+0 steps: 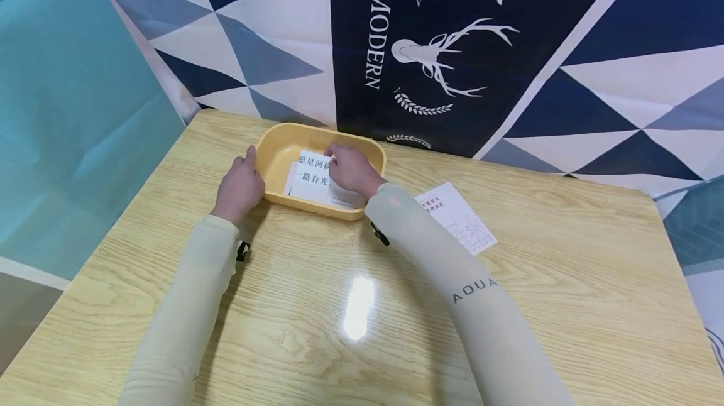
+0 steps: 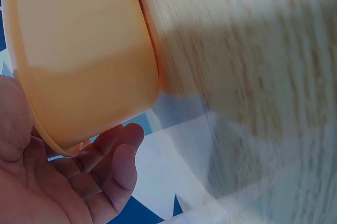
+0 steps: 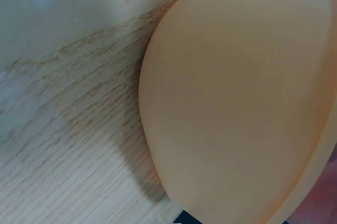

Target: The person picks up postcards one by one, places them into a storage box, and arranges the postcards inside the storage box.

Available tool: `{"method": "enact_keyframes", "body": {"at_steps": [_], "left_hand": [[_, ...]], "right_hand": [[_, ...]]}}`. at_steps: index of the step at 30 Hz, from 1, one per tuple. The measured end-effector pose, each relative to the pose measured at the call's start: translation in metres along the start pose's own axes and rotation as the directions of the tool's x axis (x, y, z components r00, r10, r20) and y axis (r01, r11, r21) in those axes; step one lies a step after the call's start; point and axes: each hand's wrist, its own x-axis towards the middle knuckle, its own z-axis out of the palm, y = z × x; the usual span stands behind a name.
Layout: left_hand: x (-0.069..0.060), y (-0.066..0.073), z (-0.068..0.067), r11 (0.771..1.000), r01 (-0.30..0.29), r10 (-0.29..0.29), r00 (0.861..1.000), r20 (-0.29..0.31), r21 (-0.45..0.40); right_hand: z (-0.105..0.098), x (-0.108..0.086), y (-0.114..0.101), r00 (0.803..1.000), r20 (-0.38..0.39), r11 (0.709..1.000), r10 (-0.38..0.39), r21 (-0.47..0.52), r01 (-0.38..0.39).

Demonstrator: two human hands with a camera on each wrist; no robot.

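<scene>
A yellow plastic basin [image 1: 310, 206] stands near the table's back edge. My left hand [image 1: 240, 187] grips its left end, with the thumb at the rim; the left wrist view shows curled fingers [image 2: 124, 169] beside the outer wall. Over the basin's right side, my right hand [image 1: 352, 170] reaches in and pinches the upper right part of a white card [image 1: 310, 186] printed with Chinese characters. Beneath that card, the edge of a pinkish card [image 1: 291, 178] shows. In the right wrist view, the basin wall [image 3: 226, 87] hides most of the right hand [image 3: 321, 192].
Right of the basin, another printed card [image 1: 472, 230] lies on the wooden table [image 1: 317, 305], partly behind the right sleeve. A patterned cloth [image 1: 283, 41] with a deer head hangs right behind the table's back edge.
</scene>
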Motion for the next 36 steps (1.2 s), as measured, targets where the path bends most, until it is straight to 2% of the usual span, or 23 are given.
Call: {"method": "enact_keyframes", "body": {"at_steps": [6, 20, 25, 31, 36], "left_hand": [[-0.0002, 0.0015, -0.0009, 1.0, 0.018, -0.018, 1.0, 0.009, -0.001], [0.0012, 0.0002, 0.0003, 1.0, 0.014, -0.013, 1.0, 0.003, -0.009], [0.0013, 0.0, 0.0003, 1.0, 0.021, -0.021, 1.0, 0.012, -0.013], [0.001, 0.0005, 0.0007, 1.0, 0.017, -0.017, 1.0, 0.011, -0.02], [0.0012, -0.0002, 0.0012, 1.0, 0.017, -0.017, 1.0, 0.006, -0.018]], "right_hand": [[0.0008, -0.0011, 0.0005, 1.0, 0.017, 1.0, -0.013, -0.011, 0.013], [0.0055, -0.0017, 0.0025, 0.997, 0.038, 0.994, -0.07, -0.077, 0.072], [0.0072, -0.002, 0.003, 0.998, 0.04, 0.994, -0.05, -0.095, 0.054], [0.0074, -0.0017, 0.0023, 0.999, 0.034, 0.996, 0.014, -0.084, -0.011], [0.0067, -0.0033, 0.0013, 1.0, 0.01, 0.994, 0.018, -0.108, -0.017]]}}
